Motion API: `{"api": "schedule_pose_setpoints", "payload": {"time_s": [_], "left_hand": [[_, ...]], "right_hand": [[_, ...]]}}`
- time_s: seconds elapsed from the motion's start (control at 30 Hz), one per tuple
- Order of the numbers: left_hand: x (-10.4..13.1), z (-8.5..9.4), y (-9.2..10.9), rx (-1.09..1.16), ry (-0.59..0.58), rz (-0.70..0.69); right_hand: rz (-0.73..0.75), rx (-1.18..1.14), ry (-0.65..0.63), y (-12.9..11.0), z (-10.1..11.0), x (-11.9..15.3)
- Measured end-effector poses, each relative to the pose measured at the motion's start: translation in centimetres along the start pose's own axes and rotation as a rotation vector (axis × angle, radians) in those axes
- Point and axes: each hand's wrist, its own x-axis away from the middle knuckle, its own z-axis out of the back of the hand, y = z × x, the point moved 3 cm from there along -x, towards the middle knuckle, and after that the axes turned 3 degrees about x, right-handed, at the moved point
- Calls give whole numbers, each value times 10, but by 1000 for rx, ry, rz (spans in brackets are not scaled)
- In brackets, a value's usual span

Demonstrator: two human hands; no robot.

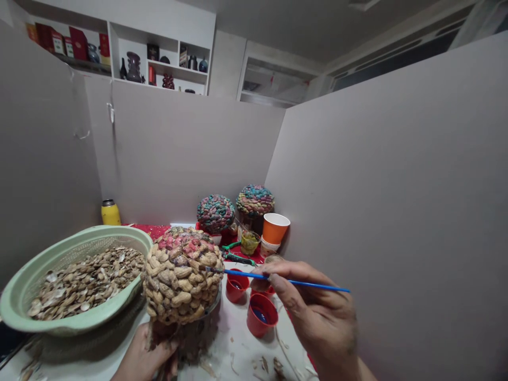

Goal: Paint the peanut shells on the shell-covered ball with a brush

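My left hand [153, 349] is closed around the base under a ball covered in peanuts [182, 283]; that base is mostly hidden. Pink and dark paint marks the ball's top, while its lower shells keep their natural tan. In my right hand [317, 312], a thin blue paintbrush [293, 281] is pinched between thumb and fingers. Its bristle tip touches or nearly touches the ball's right side. Below the brush stand small red cups, one [262, 315] with dark blue liquid and another [237, 286] with dark liquid. A further red cup is partly hidden behind my fingers.
At left, a green colander [138, 238] holds many shell pieces. Two painted peanut balls [215, 212] stand at the back, near an orange paper cup [275, 230], green-handled pliers [238, 258] and a yellow bottle [110, 212]. Grey partitions [190, 153] surround the table.
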Motion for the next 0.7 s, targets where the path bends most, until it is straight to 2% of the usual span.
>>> {"api": "schedule_pose_setpoints", "payload": {"time_s": [0.2,0.4,0.53,0.7], "left_hand": [[1,0,-3,15,-25,10],[-2,6,-9,2,-27,-10],[-2,6,-7,-6,-33,-8],[-1,2,-7,-16,-26,28]], "right_hand": [[137,67,-31,-1,-6,4],[208,180,-100,-7,2,2],[200,190,-75,-10,9,5],[293,181,-49,-10,15,8]]}}
